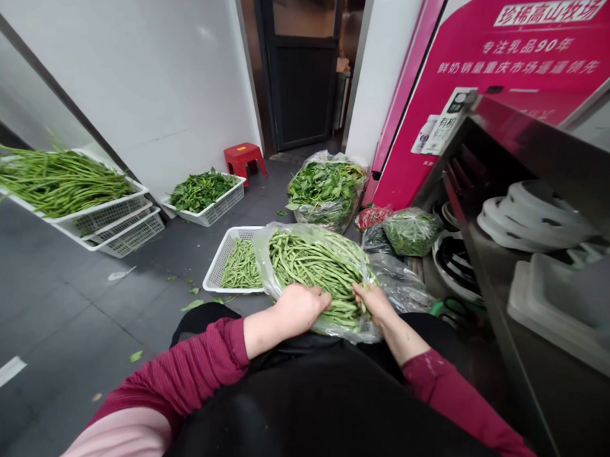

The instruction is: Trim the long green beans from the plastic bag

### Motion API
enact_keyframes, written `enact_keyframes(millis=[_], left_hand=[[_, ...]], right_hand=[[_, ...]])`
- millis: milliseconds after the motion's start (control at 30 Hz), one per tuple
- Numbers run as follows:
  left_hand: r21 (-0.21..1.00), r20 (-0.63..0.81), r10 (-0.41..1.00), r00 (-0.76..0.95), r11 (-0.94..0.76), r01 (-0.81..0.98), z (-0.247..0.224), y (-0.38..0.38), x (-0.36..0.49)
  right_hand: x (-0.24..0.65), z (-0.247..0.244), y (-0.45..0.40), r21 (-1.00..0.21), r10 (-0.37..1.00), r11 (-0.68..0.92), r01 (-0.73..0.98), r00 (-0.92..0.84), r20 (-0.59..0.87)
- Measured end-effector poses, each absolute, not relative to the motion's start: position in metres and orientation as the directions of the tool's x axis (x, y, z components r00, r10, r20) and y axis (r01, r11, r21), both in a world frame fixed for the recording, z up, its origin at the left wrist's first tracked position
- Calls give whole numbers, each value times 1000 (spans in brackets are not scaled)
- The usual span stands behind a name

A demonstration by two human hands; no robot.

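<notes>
A clear plastic bag of long green beans [316, 259] lies open in front of my lap. My left hand [298, 311] is over its near left part with the fingers curled closed; what they hold is hidden behind the knuckles. At the bag's right side, my right hand [373, 303] pinches some green beans between thumb and fingers. Left of the bag, and partly covered by it, a white perforated basket [214, 271] holds short pieces of green bean [241, 265].
Greens fill a white basket [220, 211] and a big plastic bag [326, 189] farther off. Stacked baskets [117, 225] carry long green stems at left. A red stool [243, 160] stands by the wall. A metal shelf [488, 261] with white containers [528, 219] borders the right.
</notes>
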State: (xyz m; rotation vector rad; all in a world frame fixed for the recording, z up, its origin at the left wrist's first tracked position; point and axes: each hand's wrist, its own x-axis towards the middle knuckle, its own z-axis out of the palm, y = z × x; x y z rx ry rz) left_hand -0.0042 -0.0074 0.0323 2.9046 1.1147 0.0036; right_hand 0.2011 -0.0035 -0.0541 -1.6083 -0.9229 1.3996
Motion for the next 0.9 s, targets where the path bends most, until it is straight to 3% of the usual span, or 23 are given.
enact_keyframes(millis=[67,133,300,400,567,633,767,900], left_hand=[[48,9,603,798,-797,602,31,-8,2],[82,0,566,824,-822,564,27,-1,6],[112,14,561,828,-824,556,21,17,7],[180,23,610,792,-782,597,28,28,-6],[460,-115,646,754,-639,617,33,43,-29],[515,-128,693,709,-565,645,31,40,-30],[465,-86,785,613,-513,722,25,12,-19],[361,-51,732,679,-621,696,26,-23,-5]], right_hand=[[202,-52,-6,-806,817,-574,-145,-162,-553],[196,-46,-11,-711,712,-679,-184,-402,-576],[181,-32,-25,-651,637,-726,-224,-574,-513],[187,-30,-28,-649,641,-721,-242,-587,-494],[192,-28,-30,-665,642,-712,-228,-595,-483],[187,-27,-30,-682,688,-680,-267,-553,-470],[179,-31,-23,-718,833,-547,-431,-367,-414],[184,-41,-9,-688,876,-463,-559,-170,-451]])
